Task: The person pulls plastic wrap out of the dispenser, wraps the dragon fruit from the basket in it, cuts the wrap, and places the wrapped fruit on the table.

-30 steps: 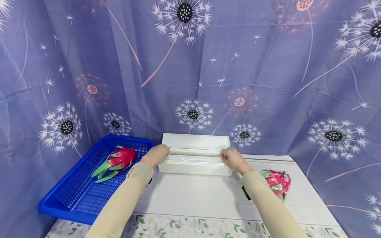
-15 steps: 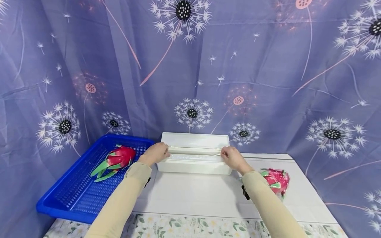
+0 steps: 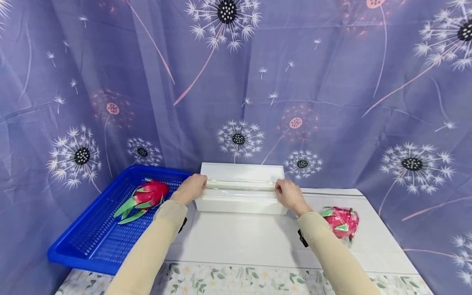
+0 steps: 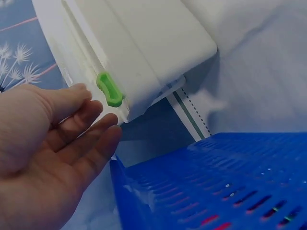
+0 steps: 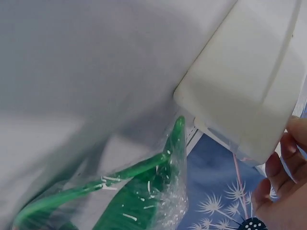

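A white cling film dispenser box (image 3: 241, 205) stands against the curtain with its lid (image 3: 241, 171) raised. Clear cling film (image 3: 239, 189) stretches across its opening between both hands. My left hand (image 3: 191, 188) pinches the film at the left end, thumb and index finger nearly together. In the left wrist view a green slider (image 4: 110, 89) sits on the box just beyond those fingertips. My right hand (image 3: 290, 195) pinches the film at the right end, its curled fingers beside the box in the right wrist view. The film inside each grip is mostly hidden.
At left, a blue plastic basket (image 3: 60, 254) holds a red and green dragon fruit (image 3: 149, 194). Another dragon fruit (image 3: 341, 221), wrapped in clear film, lies on the white table surface (image 3: 239, 241) beside the right forearm. A purple dandelion curtain (image 3: 332, 82) closes off the back.
Both hands have risen slightly toward the raised lid, and the film between them has lifted from the box's front. The box, basket and both fruits stay in place.
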Available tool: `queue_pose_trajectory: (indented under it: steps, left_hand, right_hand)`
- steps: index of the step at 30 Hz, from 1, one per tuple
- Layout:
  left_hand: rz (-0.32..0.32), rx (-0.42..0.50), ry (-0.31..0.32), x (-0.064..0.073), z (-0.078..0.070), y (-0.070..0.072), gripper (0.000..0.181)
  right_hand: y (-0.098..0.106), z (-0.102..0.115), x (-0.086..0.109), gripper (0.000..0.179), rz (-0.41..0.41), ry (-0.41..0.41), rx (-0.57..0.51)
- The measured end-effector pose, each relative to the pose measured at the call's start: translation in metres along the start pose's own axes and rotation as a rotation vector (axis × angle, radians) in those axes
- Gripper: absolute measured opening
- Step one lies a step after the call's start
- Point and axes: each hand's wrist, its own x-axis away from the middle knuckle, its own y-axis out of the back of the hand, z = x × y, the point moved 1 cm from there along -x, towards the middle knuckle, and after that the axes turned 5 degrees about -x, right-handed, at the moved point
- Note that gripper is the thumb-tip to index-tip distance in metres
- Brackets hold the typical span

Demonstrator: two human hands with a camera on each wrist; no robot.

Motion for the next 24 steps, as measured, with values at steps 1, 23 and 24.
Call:
queue_pose_trajectory:
  steps: [1,23,24]
  left_hand:
    - [-0.011,0.015,-0.006,0.002,-0.001,0.002,0.02]
    - [-0.125,0.155,-0.01,0.005,-0.007,0.04,0.015]
    - [-0.121,0.164,-0.006,0.006,-0.007,0.041,0.015]
  right_hand:
    - [0.001,0.001,0.0,0.012,-0.002,-0.005,0.01]
    - [0.049,0.013,-0.004,0.015,-0.066,0.031,0.073]
    - [0.051,0.014,-0.004,0.014,-0.064,0.027,0.075]
